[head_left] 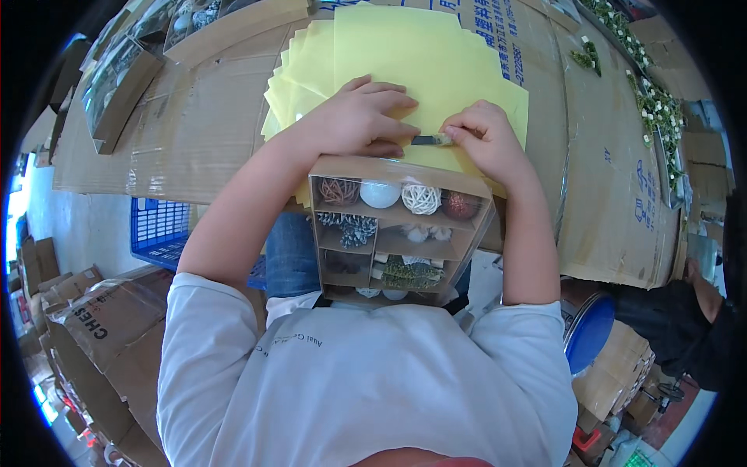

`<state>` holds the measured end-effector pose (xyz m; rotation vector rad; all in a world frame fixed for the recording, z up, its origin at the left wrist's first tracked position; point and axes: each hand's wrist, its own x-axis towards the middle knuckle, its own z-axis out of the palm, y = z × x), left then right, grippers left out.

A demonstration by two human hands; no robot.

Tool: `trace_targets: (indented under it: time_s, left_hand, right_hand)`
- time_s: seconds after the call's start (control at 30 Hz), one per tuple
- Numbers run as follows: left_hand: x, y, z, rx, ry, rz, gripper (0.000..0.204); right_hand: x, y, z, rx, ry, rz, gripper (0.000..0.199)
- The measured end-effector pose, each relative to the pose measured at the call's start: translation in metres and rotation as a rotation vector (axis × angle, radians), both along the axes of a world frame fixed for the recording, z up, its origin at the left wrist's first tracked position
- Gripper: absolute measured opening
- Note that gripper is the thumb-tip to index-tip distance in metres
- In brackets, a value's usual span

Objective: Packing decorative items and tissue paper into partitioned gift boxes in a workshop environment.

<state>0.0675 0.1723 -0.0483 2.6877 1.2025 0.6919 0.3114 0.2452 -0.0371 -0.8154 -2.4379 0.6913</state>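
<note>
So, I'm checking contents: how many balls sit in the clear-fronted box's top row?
4, left to right: brown woven ball, smooth white ball, white woven ball, reddish ball; others may hide behind.

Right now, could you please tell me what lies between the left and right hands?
In the head view, a small dark strip, seemingly pinched by the right hand, lies there over the yellow sheets, near the left hand.

From the left hand [364, 118], bare cardboard [210, 132] is giving room at nine o'clock; a carton [237, 33] is blocking ten, the divided box [398, 233] is blocking five to six.
</note>
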Motion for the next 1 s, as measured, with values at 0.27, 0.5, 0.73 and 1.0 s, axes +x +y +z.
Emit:
trace_targets:
  time_s: [0.27, 0.5, 0.73, 1.0]
  left_hand:
    - [0.0, -0.004, 0.005, -0.123, -0.091, -0.031, 0.018]
    - [0.001, -0.009, 0.012, -0.216, -0.209, -0.053, 0.029]
    - [0.002, -0.007, 0.01, -0.144, -0.173, -0.109, 0.021]
    - [-0.009, -0.01, 0.022, -0.639, -0.626, -0.125, 0.014]
  right_hand:
    - [0.0, -0.005, -0.004, -0.055, 0.031, -0.047, 0.007]
    - [0.0, -0.007, -0.006, -0.106, 0.086, -0.055, 0.007]
    - [0.0, -0.007, -0.007, -0.09, 0.085, -0.074, 0.007]
    - [-0.006, -0.015, -0.003, 0.034, 0.005, -0.102, 0.011]
